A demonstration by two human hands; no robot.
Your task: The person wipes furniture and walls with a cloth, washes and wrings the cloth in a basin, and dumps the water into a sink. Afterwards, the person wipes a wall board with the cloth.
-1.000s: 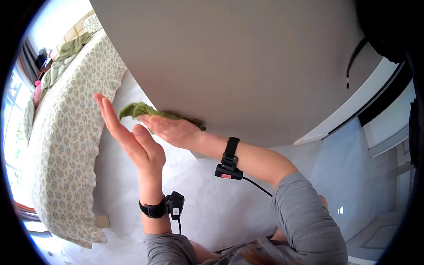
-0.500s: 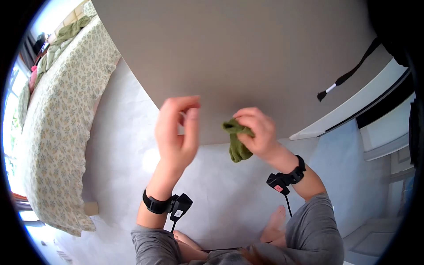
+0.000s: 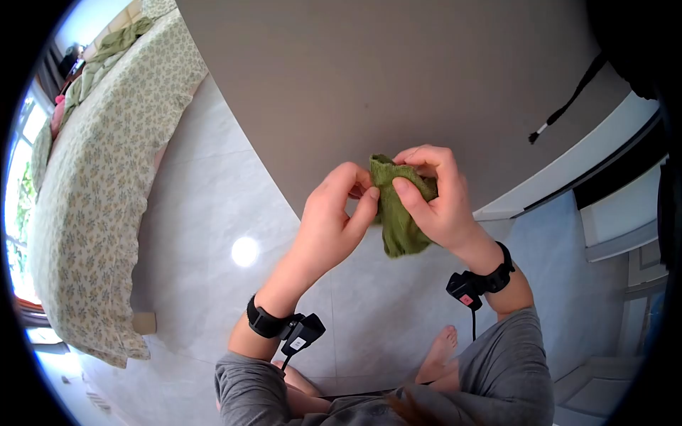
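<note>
And here's the green cloth (image 3: pixel 403 227), up in front of the body between both hands, above the pale floor (image 3: pixel 284 298); the right hand (image 3: pixel 447 206) has it pinched, thumb on the near face, fingers curled around behind; the left hand (image 3: pixel 330 216) comes in at the cloth's left edge, thumb and forefinger drawn together on it, the other fingers curled in. The upper part is gathered, the lower part hangs in soft folds; so the grip is made on both sides, I'd judge, while the cloth is neither opened out flat nor set down, and its folds look loose rather than neat! The broad grey panel (image 3: pixel 355 85) stands just beyond, whether the cloth touches it I can't tell; over on the left runs the bed (image 3: pixel 106 199) with its flowered cover; a black cord (image 3: pixel 568 104) dangles at far right.
</note>
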